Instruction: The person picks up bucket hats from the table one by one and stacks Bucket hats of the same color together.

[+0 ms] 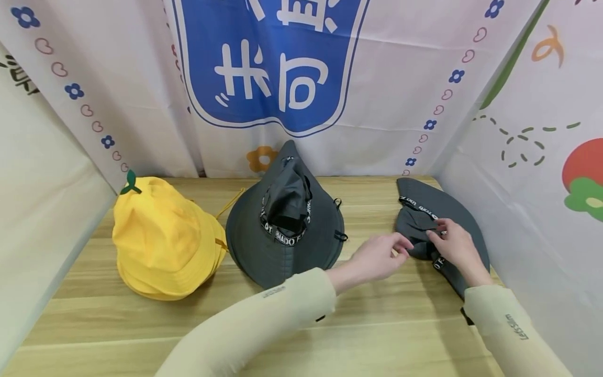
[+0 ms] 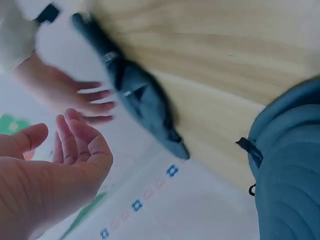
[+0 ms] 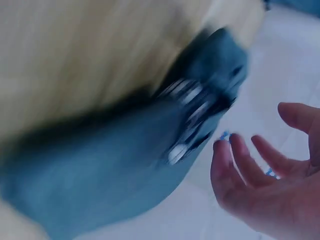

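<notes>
A dark grey brimmed cap [image 1: 459,209] with a white-lettered band lies flattened at the right of the table, its wide brim toward the wall. My right hand [image 1: 454,246] hovers over its crown, fingers loosely bent and apart from the cloth in the right wrist view. Just left of the crown is my left hand [image 1: 379,256], its relaxed fingers holding nothing. The left wrist view shows both hands beside the cap [image 2: 145,100], with my left palm [image 2: 60,175] facing up. Motion blurs the cap [image 3: 110,165] in the right wrist view.
Mid-table, behind my left forearm, stands another dark grey brimmed hat [image 1: 313,256] with a lettered band and small loops. Farther left sit yellow bucket hats [image 1: 160,235], seemingly stacked, with a green sprout on top. Printed cloth walls [image 1: 386,104] border the wooden table [image 1: 367,324].
</notes>
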Tool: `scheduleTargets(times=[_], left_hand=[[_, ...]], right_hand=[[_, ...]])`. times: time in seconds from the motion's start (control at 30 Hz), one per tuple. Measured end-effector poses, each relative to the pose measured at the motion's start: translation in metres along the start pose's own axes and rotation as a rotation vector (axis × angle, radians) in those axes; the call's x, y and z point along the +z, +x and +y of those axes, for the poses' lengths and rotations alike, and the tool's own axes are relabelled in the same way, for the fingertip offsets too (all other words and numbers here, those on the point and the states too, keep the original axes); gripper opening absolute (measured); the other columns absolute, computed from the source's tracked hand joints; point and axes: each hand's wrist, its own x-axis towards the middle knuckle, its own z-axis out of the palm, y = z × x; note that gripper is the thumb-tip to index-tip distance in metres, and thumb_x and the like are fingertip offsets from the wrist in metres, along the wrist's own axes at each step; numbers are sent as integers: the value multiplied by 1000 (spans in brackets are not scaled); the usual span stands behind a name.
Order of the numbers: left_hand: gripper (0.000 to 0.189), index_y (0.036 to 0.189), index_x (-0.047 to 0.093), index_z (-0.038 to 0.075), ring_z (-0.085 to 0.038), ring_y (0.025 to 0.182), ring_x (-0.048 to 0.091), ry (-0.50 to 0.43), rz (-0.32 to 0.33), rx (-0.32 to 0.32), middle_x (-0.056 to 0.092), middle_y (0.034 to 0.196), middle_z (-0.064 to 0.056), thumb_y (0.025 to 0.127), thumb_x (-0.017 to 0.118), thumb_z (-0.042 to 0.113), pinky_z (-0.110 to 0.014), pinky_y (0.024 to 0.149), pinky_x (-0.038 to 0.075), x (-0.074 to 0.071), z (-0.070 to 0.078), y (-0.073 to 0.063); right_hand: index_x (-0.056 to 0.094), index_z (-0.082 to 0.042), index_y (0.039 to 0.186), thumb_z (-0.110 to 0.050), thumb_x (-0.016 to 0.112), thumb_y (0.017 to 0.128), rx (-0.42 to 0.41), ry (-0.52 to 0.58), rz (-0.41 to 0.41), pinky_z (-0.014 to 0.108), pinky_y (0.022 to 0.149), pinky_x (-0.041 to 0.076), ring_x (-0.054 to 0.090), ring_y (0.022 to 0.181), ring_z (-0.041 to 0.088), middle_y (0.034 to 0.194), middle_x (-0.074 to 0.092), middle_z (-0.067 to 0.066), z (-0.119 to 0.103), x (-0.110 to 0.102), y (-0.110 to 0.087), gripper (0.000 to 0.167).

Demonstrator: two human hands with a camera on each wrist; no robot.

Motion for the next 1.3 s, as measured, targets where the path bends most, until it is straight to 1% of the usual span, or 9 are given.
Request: scheduleTargets(times=[0.1, 0.2, 0.33, 0.5, 0.6, 0.8, 1.0, 1.17, 1.3], left_hand=[[27, 123, 64, 22, 3, 90, 60, 29, -9, -53, 70, 107, 13, 96, 59, 21, -12, 80, 46, 19, -2, 13], [35, 129, 59, 19, -1, 102, 61, -6, 12, -120, 69, 114, 9, 95, 62, 23, -14, 90, 47, 36, -4, 25], [49, 139, 52, 13, -10, 124, 56, -140, 77, -272, 62, 132, -2, 94, 64, 28, -19, 104, 44, 55, -7, 39], [62, 148, 42, 7, -20, 139, 47, -399, 131, -460, 50, 149, -11, 95, 65, 28, -30, 115, 40, 73, -12, 53], [62, 149, 40, 3, -23, 134, 52, -546, 156, -484, 53, 146, -15, 96, 65, 24, -34, 113, 42, 82, -16, 59], [47, 136, 50, -1, -23, 94, 61, -741, 230, -498, 64, 112, -13, 96, 64, 18, -36, 90, 51, 92, -23, 65], [40, 132, 54, -5, -31, 97, 70, -921, 231, -499, 69, 100, -15, 97, 63, 13, -38, 86, 59, 95, -25, 70], [26, 118, 60, -2, -29, 92, 68, -940, 230, -512, 64, 95, -8, 97, 64, 12, -39, 88, 59, 94, -25, 71], [18, 107, 60, 2, -30, 90, 70, -932, 270, -521, 61, 101, -7, 96, 66, 14, -40, 86, 59, 92, -25, 71]], right_hand=[[39, 13, 141, -27, 55, 99, 74, -64, 33, 64, 97, 40, 45, 118, 56, 131, 48, 41, 15, -3, -1, 60], [33, 16, 143, -27, 55, 99, 154, -101, 33, 67, 100, 33, 34, 122, 61, 137, 36, 45, 27, -4, -2, 66], [25, 18, 147, -29, 55, 98, 241, -105, 6, 70, 102, 29, 25, 126, 64, 141, 25, 50, 37, -3, -4, 74], [16, 24, 146, -34, 54, 99, 283, -127, -70, 71, 105, 26, 22, 127, 67, 140, 21, 54, 51, -2, -4, 83], [16, 26, 144, -37, 54, 99, 294, -145, -109, 71, 106, 26, 21, 127, 68, 139, 22, 55, 58, 0, -3, 86], [20, 28, 141, -36, 59, 96, 269, -158, -138, 72, 105, 28, 22, 124, 68, 137, 23, 56, 61, 3, 2, 88], [11, 22, 146, -49, 67, 89, 371, -126, -161, 76, 101, 29, 20, 124, 70, 138, 16, 57, 59, 3, 3, 107], [-3, 16, 150, -65, 65, 84, 444, -104, -233, 79, 100, 26, 13, 127, 73, 140, 7, 58, 60, 2, 3, 125], [-1, 20, 148, -70, 65, 81, 379, -139, -264, 75, 101, 25, 19, 124, 72, 139, 12, 58, 63, 3, 7, 130]])
